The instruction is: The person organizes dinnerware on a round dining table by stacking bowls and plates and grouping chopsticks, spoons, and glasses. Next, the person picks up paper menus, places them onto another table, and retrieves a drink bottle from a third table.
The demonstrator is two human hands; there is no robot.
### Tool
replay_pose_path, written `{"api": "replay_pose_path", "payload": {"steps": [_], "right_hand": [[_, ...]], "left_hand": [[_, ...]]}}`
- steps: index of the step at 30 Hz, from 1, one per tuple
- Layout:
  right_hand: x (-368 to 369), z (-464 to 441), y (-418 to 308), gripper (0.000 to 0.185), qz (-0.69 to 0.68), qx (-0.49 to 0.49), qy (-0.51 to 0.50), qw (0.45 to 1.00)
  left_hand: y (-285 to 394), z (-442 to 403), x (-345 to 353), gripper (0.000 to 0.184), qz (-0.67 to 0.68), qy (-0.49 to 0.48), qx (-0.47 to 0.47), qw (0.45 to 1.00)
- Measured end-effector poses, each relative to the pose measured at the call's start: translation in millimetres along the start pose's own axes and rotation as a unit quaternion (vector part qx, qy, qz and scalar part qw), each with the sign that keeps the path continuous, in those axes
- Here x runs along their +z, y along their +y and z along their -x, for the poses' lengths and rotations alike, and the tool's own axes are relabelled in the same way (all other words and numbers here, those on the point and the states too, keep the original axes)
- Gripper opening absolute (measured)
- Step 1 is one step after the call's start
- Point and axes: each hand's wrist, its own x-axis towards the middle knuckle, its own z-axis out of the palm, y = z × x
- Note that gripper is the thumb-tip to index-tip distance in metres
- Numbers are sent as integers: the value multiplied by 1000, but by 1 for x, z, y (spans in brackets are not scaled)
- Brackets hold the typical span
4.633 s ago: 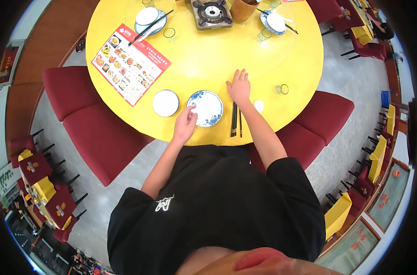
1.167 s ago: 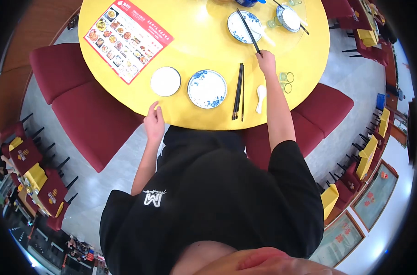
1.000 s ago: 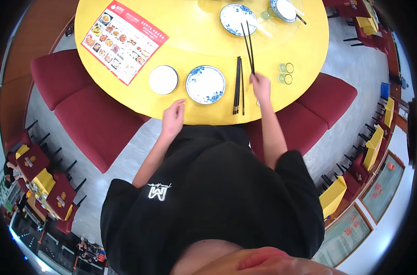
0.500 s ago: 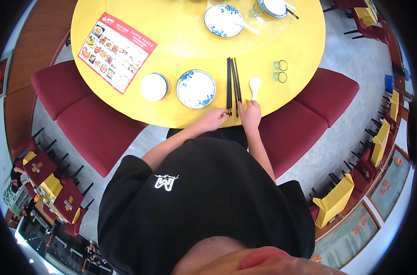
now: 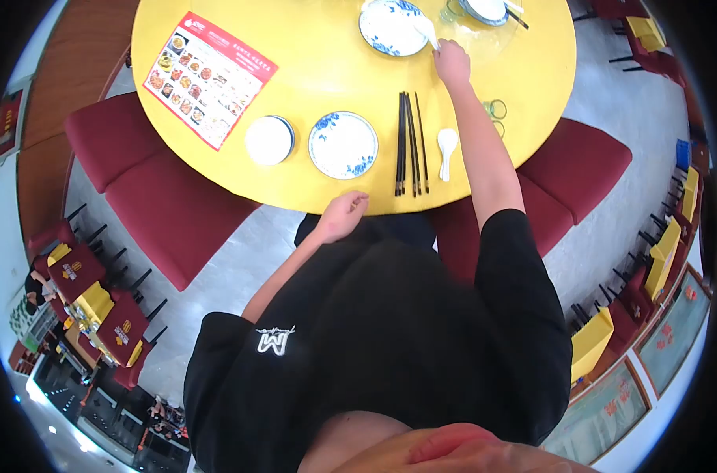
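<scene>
Stretched across the round yellow table (image 5: 295, 185), my right hand (image 5: 453, 63) has its fingers closed on the handle of a white spoon (image 5: 426, 30). The spoon's bowl end is over the blue-and-white plate (image 5: 382, 38) at the far side. My left hand (image 5: 345, 216) rests at the near table edge with fingers curled in, and nothing shows in it. Beyond it lies another blue-and-white plate (image 5: 343, 145). Several black chopsticks (image 5: 409, 146) lie side by side to the right, beside a white spoon (image 5: 447, 146) whose handle looks doubled.
A stack of small white dishes (image 5: 269, 140) stands left of the near plate, with a red-edged menu sheet (image 5: 209, 79) behind. Green-tinted glasses (image 5: 496, 109) are partly behind my right forearm. A bowl (image 5: 485, 9) stands at the far right. Red chairs (image 5: 177, 213) flank me.
My right hand has gone from the near spoon to the far one, which has turned. My left hand has drawn back leftward from the chopsticks, which now lie more spread out.
</scene>
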Motion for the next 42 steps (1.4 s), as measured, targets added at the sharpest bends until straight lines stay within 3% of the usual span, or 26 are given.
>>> {"api": "replay_pose_path", "payload": {"steps": [1, 3, 5, 8, 10, 12, 15, 17, 19, 22, 24, 27, 29, 33, 36, 38, 42], "right_hand": [[-1, 10, 5, 30, 4, 4, -7, 1000], [-6, 24, 12, 26, -188, 68, -82, 976], [-12, 55, 21, 27, -248, 108, -90, 959], [-49, 132, 22, 30, -405, 200, -120, 884], [-54, 193, 22, 27, -507, 262, -86, 816], [-50, 244, 22, 26, -480, 298, -58, 823], [-37, 290, 21, 23, -535, 347, -40, 769], [-28, 299, 25, 22, -521, 341, -35, 782], [-24, 304, 28, 21, -509, 334, -30, 793], [-18, 299, 34, 21, -526, 315, -41, 789], [-15, 295, 38, 19, -476, 304, -47, 824], [-6, 293, 43, 19, -463, 305, -34, 831], [-6, 290, 46, 20, -444, 309, -39, 840], [-19, 285, 39, 24, -361, 283, -42, 887], [-17, 286, 40, 25, -362, 277, -59, 888], [-17, 287, 39, 25, -364, 280, -65, 886], [-18, 291, 36, 26, -384, 287, -57, 876]], "left_hand": [[-10, -6, 5, 33, 21, -8, -3, 1000], [1, -12, 6, 34, 11, -25, -4, 1000], [8, -24, 11, 34, 9, -37, 6, 999], [19, -51, 25, 36, -7, -68, 27, 997], [27, -71, 39, 39, 1, -94, 33, 995], [35, -90, 58, 41, -10, -84, 53, 995], [25, -126, 96, 47, -21, -77, 84, 993], [27, -144, 114, 52, -22, -82, 98, 992], [37, -149, 122, 59, -104, -37, 99, 989], [62, -150, 119, 64, -92, -57, 38, 993], [66, -151, 120, 65, -90, -71, 8, 993], [55, -165, 127, 64, -143, -20, 72, 987], [60, -167, 129, 47, -119, 2, 78, 990], [66, -177, 129, 55, -112, -16, 80, 990], [68, -176, 131, 52, -96, -26, 59, 993], [67, -174, 132, 41, -61, -6, 70, 996], [63, -171, 131, 44, -82, -5, 87, 993]]}}
